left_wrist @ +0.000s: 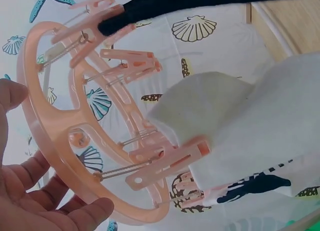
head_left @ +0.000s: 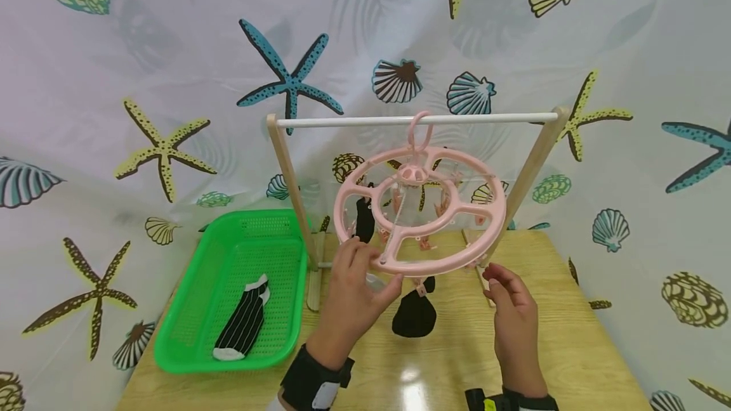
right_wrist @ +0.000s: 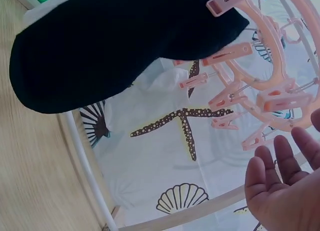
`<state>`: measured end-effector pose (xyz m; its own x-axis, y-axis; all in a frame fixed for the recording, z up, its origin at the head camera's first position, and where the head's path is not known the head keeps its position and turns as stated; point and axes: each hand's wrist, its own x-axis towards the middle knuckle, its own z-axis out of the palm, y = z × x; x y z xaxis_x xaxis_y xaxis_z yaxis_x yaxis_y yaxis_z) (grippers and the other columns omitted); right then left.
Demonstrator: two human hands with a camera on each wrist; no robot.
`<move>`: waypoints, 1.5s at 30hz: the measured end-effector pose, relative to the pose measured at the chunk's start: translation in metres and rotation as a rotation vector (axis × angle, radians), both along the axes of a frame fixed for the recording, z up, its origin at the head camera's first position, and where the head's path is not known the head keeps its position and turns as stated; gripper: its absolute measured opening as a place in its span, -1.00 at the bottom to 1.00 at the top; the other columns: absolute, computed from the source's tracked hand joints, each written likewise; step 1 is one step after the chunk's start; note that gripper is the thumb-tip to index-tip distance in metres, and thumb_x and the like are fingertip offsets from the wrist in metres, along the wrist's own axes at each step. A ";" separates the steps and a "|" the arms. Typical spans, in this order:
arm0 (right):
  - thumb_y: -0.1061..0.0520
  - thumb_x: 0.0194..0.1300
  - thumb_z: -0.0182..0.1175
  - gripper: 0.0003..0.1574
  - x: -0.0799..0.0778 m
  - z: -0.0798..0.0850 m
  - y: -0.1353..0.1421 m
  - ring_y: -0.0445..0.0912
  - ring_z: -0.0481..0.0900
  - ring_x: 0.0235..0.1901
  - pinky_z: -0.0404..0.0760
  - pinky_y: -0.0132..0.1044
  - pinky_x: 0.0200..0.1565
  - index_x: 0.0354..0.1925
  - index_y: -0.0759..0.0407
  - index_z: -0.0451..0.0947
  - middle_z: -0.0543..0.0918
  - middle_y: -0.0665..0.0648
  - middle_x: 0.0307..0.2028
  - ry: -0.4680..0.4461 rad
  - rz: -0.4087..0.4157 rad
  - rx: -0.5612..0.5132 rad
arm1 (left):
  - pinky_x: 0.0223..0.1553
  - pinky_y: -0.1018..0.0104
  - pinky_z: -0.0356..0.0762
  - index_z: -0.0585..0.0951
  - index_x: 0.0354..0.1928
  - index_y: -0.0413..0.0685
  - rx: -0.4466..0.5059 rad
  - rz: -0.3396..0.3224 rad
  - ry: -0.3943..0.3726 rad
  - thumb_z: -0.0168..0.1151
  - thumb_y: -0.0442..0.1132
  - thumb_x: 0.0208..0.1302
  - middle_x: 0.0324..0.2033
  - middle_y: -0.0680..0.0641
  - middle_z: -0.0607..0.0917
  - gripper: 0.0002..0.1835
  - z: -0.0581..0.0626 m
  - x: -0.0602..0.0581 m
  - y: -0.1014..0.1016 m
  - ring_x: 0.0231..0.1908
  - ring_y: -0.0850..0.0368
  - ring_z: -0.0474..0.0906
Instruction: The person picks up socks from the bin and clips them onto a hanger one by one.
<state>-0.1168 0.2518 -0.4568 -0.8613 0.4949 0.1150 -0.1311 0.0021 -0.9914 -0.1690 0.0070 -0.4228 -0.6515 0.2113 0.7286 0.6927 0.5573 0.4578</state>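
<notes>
A pink round clip hanger (head_left: 434,267) hangs by its hook from a white bar, its ring tilted. My left hand (head_left: 354,297) grips the ring's near left rim, fingers and thumb around it in the left wrist view. My right hand (head_left: 516,328) is beside the ring's right edge, fingers loosely bent and holding nothing. Below the ring, pink clips (left_wrist: 170,163) dangle; one bites a whitish sock (left_wrist: 230,116). A black sock (right_wrist: 100,56) hangs from clips near the front, and another dark piece (head_left: 364,217) is at the left.
A green basket (head_left: 171,309) stands at the left with a black-and-white striped sock (head_left: 244,322) inside. Wooden posts (head_left: 294,189) carry the white bar (head_left: 342,122) above the wooden table (head_left: 571,335). Behind is a curtain (head_left: 502,30) printed with shells and starfish.
</notes>
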 end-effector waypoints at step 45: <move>0.27 0.56 -0.06 -0.61 -0.020 0.011 0.002 -0.07 0.40 -0.23 0.44 -0.33 -0.25 0.25 0.34 0.46 0.59 0.07 -0.19 0.196 0.428 0.296 | -0.09 0.11 0.49 0.52 -0.21 -0.09 -0.167 -0.105 -0.096 0.43 -0.01 0.13 -0.21 -0.04 0.52 -0.62 0.017 -0.015 -0.036 0.22 -0.12 0.40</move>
<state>-0.1372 0.2542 -0.4458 -0.9269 0.0280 0.3742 -0.3633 0.1833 -0.9135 -0.1836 -0.0293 -0.4062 -0.6841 0.3943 0.6136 0.7089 0.5575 0.4321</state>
